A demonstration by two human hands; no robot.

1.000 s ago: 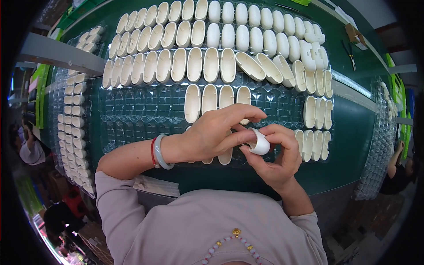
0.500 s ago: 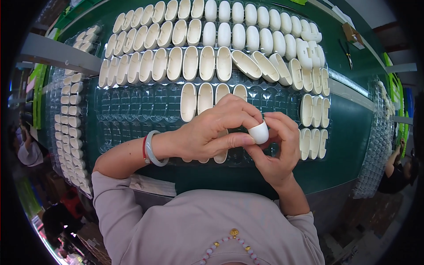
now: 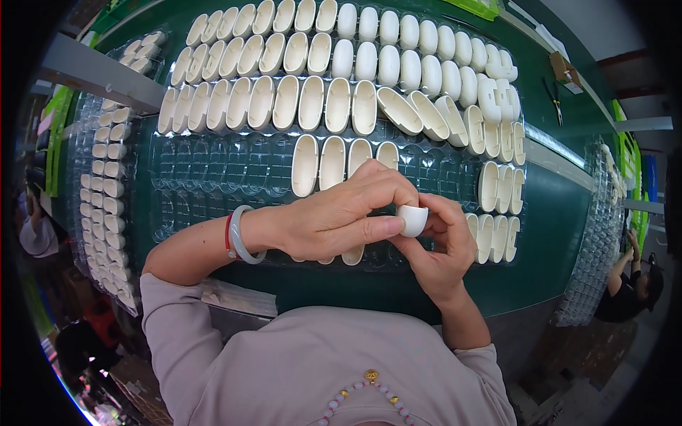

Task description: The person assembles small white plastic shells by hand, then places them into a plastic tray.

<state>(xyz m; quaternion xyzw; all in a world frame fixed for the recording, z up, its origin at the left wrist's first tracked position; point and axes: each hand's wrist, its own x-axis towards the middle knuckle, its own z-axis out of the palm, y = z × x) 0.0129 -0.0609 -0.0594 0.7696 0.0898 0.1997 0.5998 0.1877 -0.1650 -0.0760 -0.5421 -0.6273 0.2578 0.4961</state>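
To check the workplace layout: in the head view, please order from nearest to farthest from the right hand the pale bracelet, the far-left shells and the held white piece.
From the right hand:
1. White piece: touching it, on its left side.
2. Pale bracelet: farther left.
3. Far-left shells: well beyond the bracelet, near the picture's left side.

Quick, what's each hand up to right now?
Left hand: closed, thumb and finger holding a white shell.
Right hand: closed, thumb and fingers holding the same shell from the other side.
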